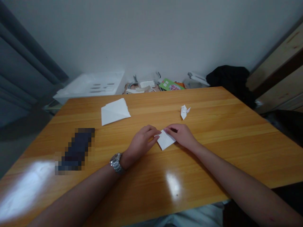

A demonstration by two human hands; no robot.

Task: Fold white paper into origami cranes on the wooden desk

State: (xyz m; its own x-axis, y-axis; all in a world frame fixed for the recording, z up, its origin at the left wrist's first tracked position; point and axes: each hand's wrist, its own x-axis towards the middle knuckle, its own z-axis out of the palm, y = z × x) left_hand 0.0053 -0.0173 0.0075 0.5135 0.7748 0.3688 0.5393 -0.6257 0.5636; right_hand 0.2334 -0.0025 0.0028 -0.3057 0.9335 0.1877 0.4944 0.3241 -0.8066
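A small white square of folded paper point(166, 140) lies on the wooden table point(146, 176) between my hands. My left hand point(145, 140), with a metal watch point(116, 163) on its wrist, pinches the paper's left corner between thumb and fingers. At the upper right edge, my right hand point(181, 135) grips the paper, its thumb on top and the other fingers curled partly out of sight. Just beyond my right hand stands a small folded paper figure point(184, 112). Farther off to the left rests a stack of white paper sheets point(115, 111).
On the table's left side is a dark, pixelated object point(77, 149). Behind the far edge are a white foam tray point(94, 83), a green booklet point(169, 84) and assorted clutter. Black cloth point(228, 78) lies at the back right, near wooden boards point(281, 63).
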